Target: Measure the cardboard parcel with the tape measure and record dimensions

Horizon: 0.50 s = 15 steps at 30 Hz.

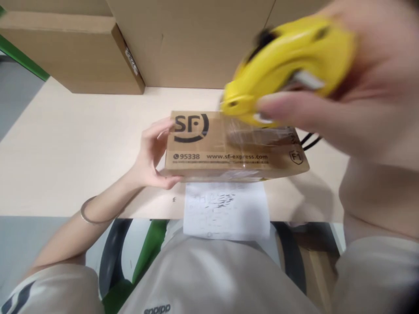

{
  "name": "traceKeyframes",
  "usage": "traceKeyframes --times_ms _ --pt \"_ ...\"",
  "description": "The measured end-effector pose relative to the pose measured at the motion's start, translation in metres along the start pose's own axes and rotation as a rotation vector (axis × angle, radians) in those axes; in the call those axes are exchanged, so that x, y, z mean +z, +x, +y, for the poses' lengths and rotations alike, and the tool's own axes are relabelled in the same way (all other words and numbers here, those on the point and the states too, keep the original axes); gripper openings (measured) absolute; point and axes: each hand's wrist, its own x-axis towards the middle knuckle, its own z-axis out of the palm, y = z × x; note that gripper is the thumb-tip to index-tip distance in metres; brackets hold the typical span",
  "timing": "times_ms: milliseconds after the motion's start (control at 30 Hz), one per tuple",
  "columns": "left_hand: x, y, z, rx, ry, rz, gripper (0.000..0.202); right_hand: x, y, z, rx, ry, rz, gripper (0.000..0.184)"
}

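Note:
A small brown cardboard box [193, 148] with black SF print sits near the front of the table, clear tape shining across its middle. My left hand [149, 152] grips the box's left end, fingers at the back corner and thumb at the front lower edge. My right hand [373, 91] is closed around a yellow tape dispenser [294, 48], blurred and close to the camera. The dispenser's nose overlaps the box's rear edge in view; whether it touches, I cannot tell. A printed paper sheet [225, 218] lies before the box, hanging over the table edge.
The pale table [81, 144] runs out to the left. A flat cardboard box [75, 52] stands at the back left, beside a tall cardboard panel [193, 39]. Black cable loops [312, 141] show behind the small box's right end. A chair's dark armrests [113, 253] are below.

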Motion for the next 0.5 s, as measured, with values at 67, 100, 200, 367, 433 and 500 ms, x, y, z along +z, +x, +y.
traceKeyframes --times_ms 67,100,200,367,433,500 --pt "0.000 -0.006 -0.006 -0.057 -0.021 -0.001 0.110 0.014 0.016 -0.022 -0.235 -0.087 0.014 0.057" --pt "-0.002 -0.008 -0.010 -0.046 -0.040 -0.020 0.117 0.023 0.023 -0.029 -0.344 -0.103 -0.013 0.052" --pt "-0.010 -0.011 -0.027 0.127 -0.098 -0.126 0.143 0.043 0.036 -0.031 -0.531 -0.007 -0.126 0.035" --pt "-0.020 -0.011 -0.047 0.185 -0.081 -0.202 0.157 0.040 0.032 -0.008 -0.475 0.023 -0.074 0.025" --pt "-0.019 -0.009 -0.047 0.199 -0.088 -0.183 0.160 0.035 0.028 -0.002 -0.452 0.027 -0.027 0.023" --pt "-0.016 -0.008 -0.043 0.185 -0.107 -0.163 0.164 0.034 0.028 -0.002 -0.481 0.039 0.019 0.024"
